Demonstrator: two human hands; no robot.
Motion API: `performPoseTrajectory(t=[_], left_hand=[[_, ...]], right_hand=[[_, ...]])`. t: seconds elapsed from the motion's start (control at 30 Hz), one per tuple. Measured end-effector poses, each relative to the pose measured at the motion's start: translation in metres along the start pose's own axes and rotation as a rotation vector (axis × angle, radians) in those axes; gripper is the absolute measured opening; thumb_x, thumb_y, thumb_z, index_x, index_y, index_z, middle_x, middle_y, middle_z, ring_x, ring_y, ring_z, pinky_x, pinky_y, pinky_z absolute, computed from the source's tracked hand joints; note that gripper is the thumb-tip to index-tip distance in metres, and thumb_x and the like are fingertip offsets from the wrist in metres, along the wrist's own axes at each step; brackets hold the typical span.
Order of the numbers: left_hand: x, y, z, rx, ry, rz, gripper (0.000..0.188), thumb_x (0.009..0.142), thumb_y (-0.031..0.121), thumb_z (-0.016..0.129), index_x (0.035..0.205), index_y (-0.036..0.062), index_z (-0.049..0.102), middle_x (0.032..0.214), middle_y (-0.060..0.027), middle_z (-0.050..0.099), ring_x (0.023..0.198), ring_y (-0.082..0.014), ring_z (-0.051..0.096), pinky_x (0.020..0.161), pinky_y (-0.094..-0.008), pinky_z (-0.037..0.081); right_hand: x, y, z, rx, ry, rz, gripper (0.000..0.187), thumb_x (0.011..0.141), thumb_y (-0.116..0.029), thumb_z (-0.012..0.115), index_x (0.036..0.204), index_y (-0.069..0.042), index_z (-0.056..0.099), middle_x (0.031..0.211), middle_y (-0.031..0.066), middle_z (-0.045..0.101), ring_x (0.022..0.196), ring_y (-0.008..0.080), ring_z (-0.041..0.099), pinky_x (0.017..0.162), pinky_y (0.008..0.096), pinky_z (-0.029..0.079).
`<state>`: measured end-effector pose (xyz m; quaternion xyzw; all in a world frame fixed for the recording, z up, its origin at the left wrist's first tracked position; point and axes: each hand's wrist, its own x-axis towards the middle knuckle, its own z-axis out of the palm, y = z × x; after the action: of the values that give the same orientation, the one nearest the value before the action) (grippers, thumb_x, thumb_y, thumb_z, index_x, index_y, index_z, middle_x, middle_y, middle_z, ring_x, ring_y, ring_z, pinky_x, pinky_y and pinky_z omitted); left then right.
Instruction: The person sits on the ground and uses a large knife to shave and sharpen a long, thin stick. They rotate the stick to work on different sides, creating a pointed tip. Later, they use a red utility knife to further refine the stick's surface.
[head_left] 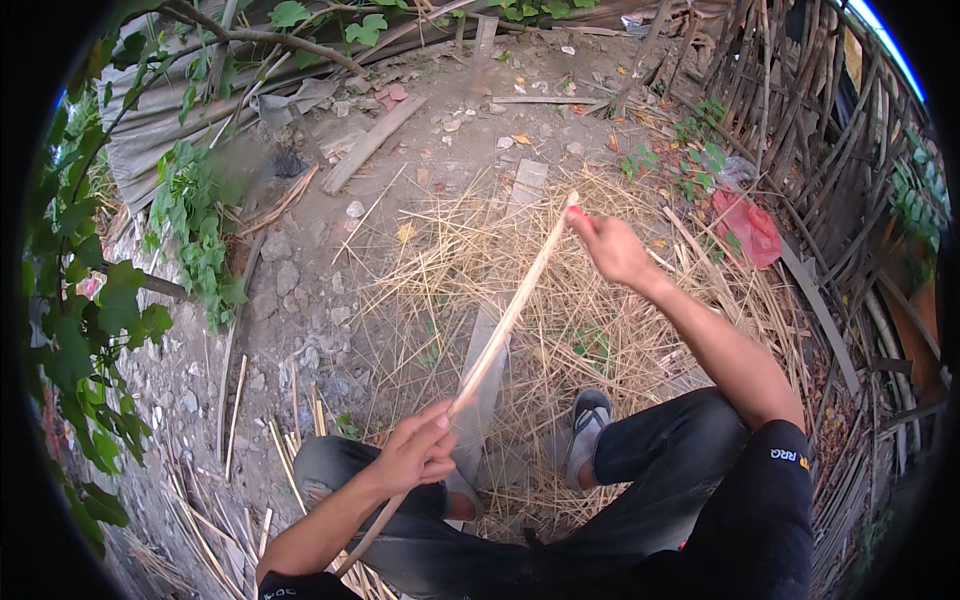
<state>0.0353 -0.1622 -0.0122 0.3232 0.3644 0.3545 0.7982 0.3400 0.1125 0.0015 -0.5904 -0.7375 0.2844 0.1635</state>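
Observation:
A long, pale bamboo strip [515,305] runs slantwise across the middle, from beside my left forearm up to its far tip. My left hand [415,447] is closed around its lower part, above my left knee. Up at the far end, my right hand [612,250] is closed at the strip, its arm reaching in from the right. A small red bit shows at the right fingertips; what it is cannot be made out. Beneath the strip, thin straw-coloured shavings [600,300] lie heaped on the ground between and beyond my feet.
Narrow boards [375,145] lie on the bare soil, one under the shavings. Cut strips [290,450] are scattered at the left. A red plastic bag [748,230] rests near the stick fence [800,130] at the right. Leafy branches [100,350] hang along the left.

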Motion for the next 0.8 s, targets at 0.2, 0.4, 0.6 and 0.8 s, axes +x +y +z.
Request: performPoseTrajectory(t=[0.2, 0.4, 0.6, 0.8], left_hand=[[-0.024, -0.008, -0.017, -0.002, -0.029, 0.034, 0.051, 0.111, 0.027, 0.033, 0.155, 0.0032, 0.029, 0.065, 0.0053, 0.027, 0.046, -0.0040, 0.021, 0.043, -0.0202, 0.023], [0.004, 0.007, -0.005, 0.031, 0.144, 0.258, 0.049, 0.111, 0.026, 0.035, 0.154, 0.0051, 0.032, 0.066, 0.0051, 0.028, 0.047, -0.0031, 0.022, 0.043, -0.0203, 0.024], [0.038, 0.013, 0.014, 0.106, 0.210, 0.394, 0.047, 0.110, 0.019, 0.039, 0.154, 0.0053, 0.032, 0.067, 0.0051, 0.031, 0.049, -0.0032, 0.027, 0.045, -0.0200, 0.026], [0.044, 0.011, 0.018, 0.209, 0.264, 0.421, 0.049, 0.108, 0.017, 0.044, 0.154, 0.0018, 0.032, 0.066, 0.0069, 0.031, 0.055, -0.0029, 0.030, 0.049, -0.0213, 0.028]], right_hand=[[-0.002, 0.174, -0.077, 0.229, 0.573, 0.347, 0.076, 0.098, -0.065, 0.043, 0.066, 0.002, 0.053, 0.064, 0.0107, 0.051, 0.064, 0.0200, 0.045, 0.065, 0.0421, 0.041], [-0.045, 0.031, -0.038, 0.206, 0.200, -0.100, 0.063, 0.103, -0.056, 0.043, 0.063, -0.006, 0.047, 0.055, -0.0030, 0.038, 0.054, 0.0107, 0.034, 0.051, 0.0344, 0.030], [-0.107, -0.106, 0.012, 0.010, -0.285, -0.465, 0.057, 0.102, -0.048, 0.048, 0.081, 0.002, 0.065, 0.064, 0.0220, 0.061, 0.062, 0.0386, 0.063, 0.062, 0.0490, 0.049], [-0.109, -0.107, 0.044, -0.170, -0.268, -0.547, 0.052, 0.102, -0.046, 0.051, 0.083, 0.000, 0.065, 0.057, 0.0206, 0.058, 0.057, 0.0411, 0.063, 0.058, 0.0504, 0.050]])
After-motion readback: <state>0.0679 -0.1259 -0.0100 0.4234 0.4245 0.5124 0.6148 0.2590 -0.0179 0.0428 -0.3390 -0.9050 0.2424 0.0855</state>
